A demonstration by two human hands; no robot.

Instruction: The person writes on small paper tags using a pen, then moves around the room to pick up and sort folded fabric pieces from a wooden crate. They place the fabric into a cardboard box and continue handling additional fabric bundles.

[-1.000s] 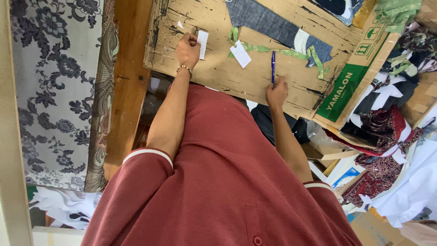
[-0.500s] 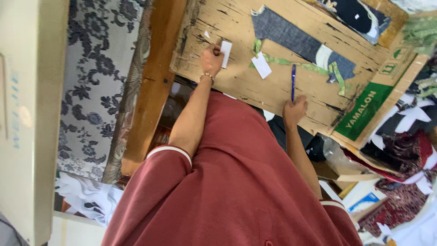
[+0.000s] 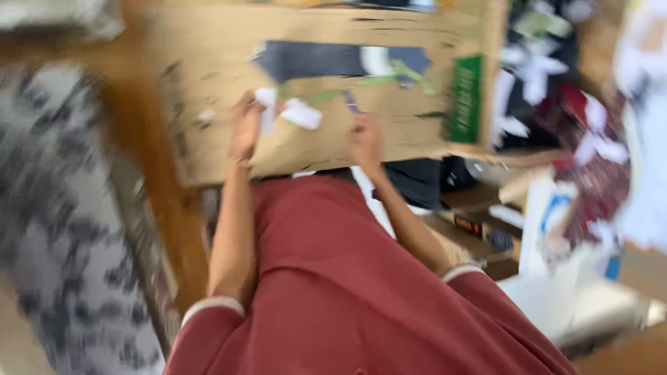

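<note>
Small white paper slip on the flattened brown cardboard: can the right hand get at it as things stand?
Probably yes. The right hand rests on the flattened brown cardboard beside the small white paper slip, with nothing visible between them, though the frame is blurred.

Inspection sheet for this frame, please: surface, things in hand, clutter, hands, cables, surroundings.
Surface: flattened brown cardboard sheet with a green printed panel at one end; frame is motion-blurred.
Things in hand: white paper slip at the left hand; a second white paper slip beside it; dark pen at the right hand, grip unclear.
Clutter: dark grey fabric strip and green ribbon lying on the cardboard.
Hands: left hand at the paper slip; right hand on the cardboard.
Cables: nothing seen.
Surroundings: patterned grey cloth, wooden beam, heap of fabric scraps.
</note>
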